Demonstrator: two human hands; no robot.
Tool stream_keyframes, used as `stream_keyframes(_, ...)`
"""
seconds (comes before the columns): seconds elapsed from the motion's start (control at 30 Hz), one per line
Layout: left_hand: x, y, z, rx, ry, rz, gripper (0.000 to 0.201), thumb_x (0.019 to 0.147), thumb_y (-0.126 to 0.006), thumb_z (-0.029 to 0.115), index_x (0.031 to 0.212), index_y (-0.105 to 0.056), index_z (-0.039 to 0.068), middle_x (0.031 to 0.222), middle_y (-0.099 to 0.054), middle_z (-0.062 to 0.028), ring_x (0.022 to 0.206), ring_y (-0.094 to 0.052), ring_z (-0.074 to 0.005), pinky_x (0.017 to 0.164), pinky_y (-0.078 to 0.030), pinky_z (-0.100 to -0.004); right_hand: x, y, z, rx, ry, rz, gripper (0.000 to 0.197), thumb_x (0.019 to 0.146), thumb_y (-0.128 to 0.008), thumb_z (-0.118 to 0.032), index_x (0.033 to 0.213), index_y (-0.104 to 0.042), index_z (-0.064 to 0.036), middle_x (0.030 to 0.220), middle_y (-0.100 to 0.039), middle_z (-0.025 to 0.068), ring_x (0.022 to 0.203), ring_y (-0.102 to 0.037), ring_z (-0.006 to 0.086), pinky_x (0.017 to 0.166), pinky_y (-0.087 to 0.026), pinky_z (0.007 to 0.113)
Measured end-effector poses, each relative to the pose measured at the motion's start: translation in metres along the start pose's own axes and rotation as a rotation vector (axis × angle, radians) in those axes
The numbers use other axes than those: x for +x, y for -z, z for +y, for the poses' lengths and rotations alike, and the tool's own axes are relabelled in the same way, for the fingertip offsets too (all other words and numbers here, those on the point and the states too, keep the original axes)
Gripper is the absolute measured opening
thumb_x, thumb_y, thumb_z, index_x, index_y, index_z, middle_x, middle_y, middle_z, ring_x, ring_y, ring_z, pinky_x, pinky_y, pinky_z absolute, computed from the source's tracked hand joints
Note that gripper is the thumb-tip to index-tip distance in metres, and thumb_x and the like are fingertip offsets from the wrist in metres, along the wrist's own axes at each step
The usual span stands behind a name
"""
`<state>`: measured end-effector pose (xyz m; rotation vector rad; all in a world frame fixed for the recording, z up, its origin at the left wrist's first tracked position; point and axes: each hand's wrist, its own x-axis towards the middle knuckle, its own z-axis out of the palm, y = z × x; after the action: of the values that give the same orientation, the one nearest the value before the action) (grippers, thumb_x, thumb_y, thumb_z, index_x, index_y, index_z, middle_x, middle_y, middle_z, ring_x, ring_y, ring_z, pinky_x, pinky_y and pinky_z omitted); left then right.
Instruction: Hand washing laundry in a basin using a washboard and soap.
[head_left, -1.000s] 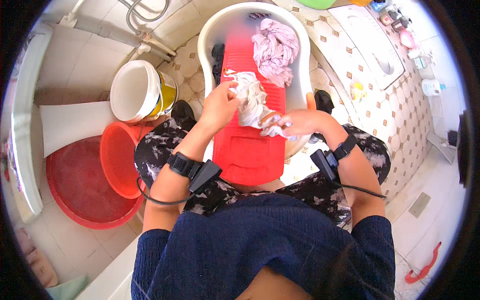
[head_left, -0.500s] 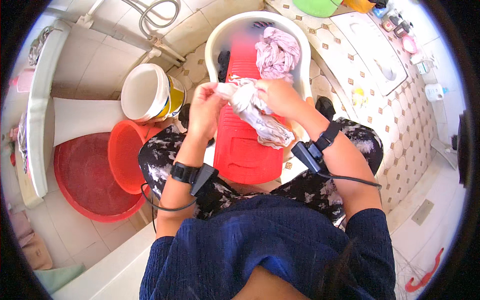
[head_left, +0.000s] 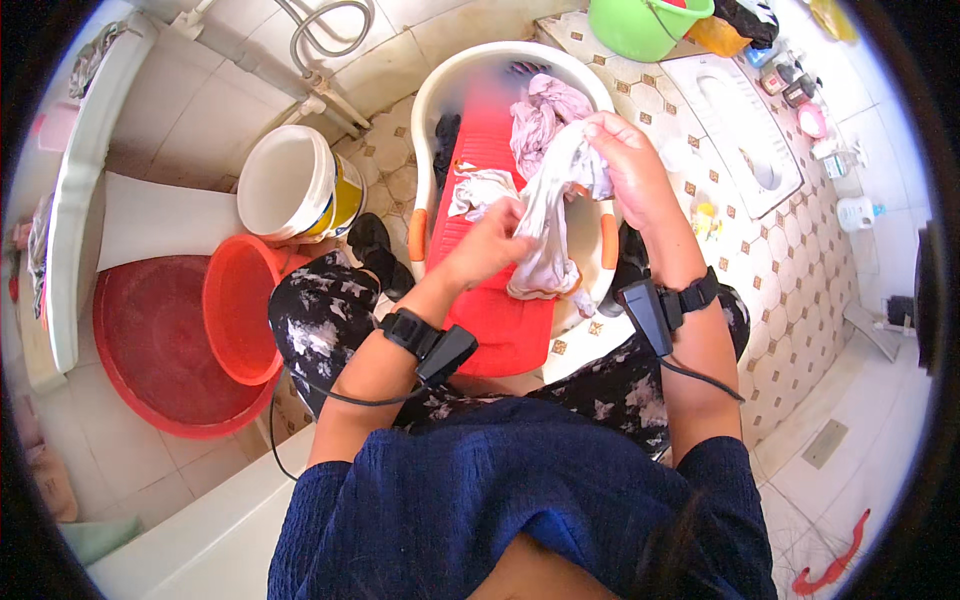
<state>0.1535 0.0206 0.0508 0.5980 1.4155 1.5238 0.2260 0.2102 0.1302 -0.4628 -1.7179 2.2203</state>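
Observation:
A pale patterned cloth garment (head_left: 548, 220), damp and creased, hangs stretched between my hands above a red washboard (head_left: 505, 325). My right hand (head_left: 635, 170) pinches its upper end, raised to the right. Lower and to the left, my left hand (head_left: 490, 245) is closed with its fingertips on the garment's edge. On the washboard, just beyond my left hand, lies another bunched white cloth (head_left: 482, 190). The washboard leans inside a white tub (head_left: 430, 135) with orange grips. Pink laundry (head_left: 540, 115) is heaped in the tub's right side, and a dark cloth (head_left: 447, 135) lies at its left.
Left of the tub stand a white bucket (head_left: 285, 185), an orange-red basin (head_left: 235, 310) and a wide red basin (head_left: 150, 350). A green bucket (head_left: 640, 30) is at the back right, near a squat toilet (head_left: 740, 130). Bottles (head_left: 795, 85) line the right wall.
My right hand has moved up and right, drawing the garment out longer. My left hand has come down and right. A white cloth now shows separately on the washboard.

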Motion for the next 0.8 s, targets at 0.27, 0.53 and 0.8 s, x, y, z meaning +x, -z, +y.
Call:
stream_keyframes(0.27, -0.031, 0.031, 0.008, 0.615, 0.162, 0.063, 0.023, 0.076, -0.057, 0.008, 0.098, -0.059, -0.002, 0.089, -0.061, -0.0081, 0.080, -0.055, -0.0124, 0.072, -0.045, -0.0271, 0.000, 0.025, -0.016, 0.310, 0.226, 0.262, 0.015, 0.090, -0.043, -0.017, 0.094, -0.052, -0.0049, 0.082, -0.057, 0.0020, 0.072, -0.054, 0.0089, 0.066, -0.045, 0.024)
stream_keyframes(0.53, -0.074, 0.071, 0.041, -0.002, -0.074, 0.513, 0.015, 0.084, -0.043, 0.011, 0.090, -0.055, 0.004, 0.081, -0.054, -0.0011, 0.070, -0.051, -0.0080, 0.062, -0.042, -0.0221, -0.048, 0.002, 0.022, -0.490, -0.457, -0.411, 0.014, 0.085, -0.044, -0.015, 0.089, -0.054, -0.0057, 0.072, -0.055, 0.0034, 0.066, -0.052, 0.0104, 0.053, -0.042, 0.026)
stream_keyframes(0.8, -0.074, 0.068, 0.027, 0.161, 0.209, 0.408, 0.016, 0.078, -0.045, 0.015, 0.084, -0.056, 0.005, 0.072, -0.054, -0.0002, 0.067, -0.051, -0.0088, 0.060, -0.042, -0.0243, -0.030, -0.010, 0.104, -1.070, -0.220, -0.564, 0.023, 0.077, -0.052, -0.027, 0.078, -0.060, -0.0050, 0.084, -0.061, 0.0159, 0.080, -0.058, 0.0309, 0.071, -0.045, 0.039)
